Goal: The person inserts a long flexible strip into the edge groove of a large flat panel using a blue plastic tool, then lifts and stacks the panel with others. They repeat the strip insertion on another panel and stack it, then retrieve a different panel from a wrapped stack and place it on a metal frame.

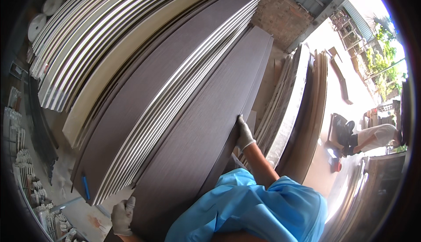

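Observation:
A long, dark grey-brown panel (193,123) with fine wood grain slants across the middle, running from my body toward the far wall. My right hand (244,133), in a pale work glove, grips its right long edge about midway. At the near left corner, my left hand (123,215), gloved too, is closed at the panel's edge with the thumb up; its other fingers are partly hidden. Just left of this panel stands a stack of matching brown panels (162,62) with pale edges. A blue pen-like object (86,187) lies on the near end of that stack.
Farther left are a cream panel (118,44) and many white-edged panels (87,40). More boards (280,110) lean on the right. Bundled pale strips (26,172) line the left rim. A person (372,136) crouches outside at right. A brick wall (280,16) closes the back.

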The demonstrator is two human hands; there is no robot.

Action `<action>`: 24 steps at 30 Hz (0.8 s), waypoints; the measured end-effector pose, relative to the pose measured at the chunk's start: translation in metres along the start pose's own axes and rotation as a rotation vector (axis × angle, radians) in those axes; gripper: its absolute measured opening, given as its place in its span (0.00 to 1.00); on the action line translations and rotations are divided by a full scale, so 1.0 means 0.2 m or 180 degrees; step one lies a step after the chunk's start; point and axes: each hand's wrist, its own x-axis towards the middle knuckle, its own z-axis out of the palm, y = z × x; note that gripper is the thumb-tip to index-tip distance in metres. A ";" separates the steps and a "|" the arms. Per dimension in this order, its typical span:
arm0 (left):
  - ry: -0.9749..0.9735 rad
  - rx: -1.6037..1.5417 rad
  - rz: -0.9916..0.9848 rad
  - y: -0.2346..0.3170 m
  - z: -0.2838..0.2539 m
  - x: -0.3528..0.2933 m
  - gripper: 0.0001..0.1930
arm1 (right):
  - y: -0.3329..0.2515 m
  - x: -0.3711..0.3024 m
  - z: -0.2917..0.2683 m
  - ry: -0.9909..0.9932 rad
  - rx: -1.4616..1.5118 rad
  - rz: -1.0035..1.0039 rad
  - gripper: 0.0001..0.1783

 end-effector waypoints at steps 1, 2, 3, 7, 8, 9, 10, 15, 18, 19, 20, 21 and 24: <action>-0.0010 0.0084 -0.0039 0.04 0.01 0.04 0.36 | -0.01 0.07 -0.02 0.0089 -0.0049 0.0042 0.39; -0.0013 0.0034 -0.0036 0.09 0.02 0.07 0.36 | -0.02 0.13 -0.03 0.0255 -0.0092 0.0114 0.38; -0.0006 0.0078 -0.0077 0.15 0.03 0.10 0.35 | -0.03 0.19 -0.04 0.0198 -0.0067 0.0095 0.37; -0.0150 0.0275 -0.0375 0.43 0.07 0.25 0.33 | -0.23 0.45 -0.06 0.0442 -0.0189 0.0085 0.35; 0.0050 0.0105 -0.0075 0.51 0.09 0.27 0.34 | -0.27 0.51 -0.06 0.0595 -0.0263 0.0163 0.36; 0.0052 0.0074 -0.0056 0.61 0.12 0.32 0.35 | -0.35 0.59 -0.05 0.0465 -0.0268 0.0085 0.36; 0.0017 0.0068 -0.0051 0.71 0.14 0.36 0.36 | -0.43 0.66 -0.07 0.0426 -0.0273 0.0070 0.36; -0.0217 0.0176 -0.0209 1.20 0.22 0.57 0.38 | -0.80 1.04 -0.10 0.0623 -0.0277 0.0185 0.36; -0.0284 0.0202 -0.0178 1.43 0.27 0.72 0.37 | -0.99 1.24 -0.08 0.0767 -0.0369 0.0172 0.35; -0.0360 0.0216 -0.0232 1.49 0.28 0.78 0.37 | -1.03 1.30 -0.08 0.0842 -0.0425 0.0192 0.35; -0.0438 0.0246 -0.0283 1.53 0.30 0.83 0.37 | -1.07 1.36 -0.07 0.0792 -0.0369 0.0143 0.34; -0.0326 0.0167 -0.0182 1.57 0.33 0.87 0.37 | -1.10 1.41 -0.07 0.0684 -0.0300 0.0090 0.33; -0.0116 0.0058 0.0044 1.67 0.40 0.99 0.37 | -1.17 1.56 -0.07 0.0788 -0.0321 0.0085 0.32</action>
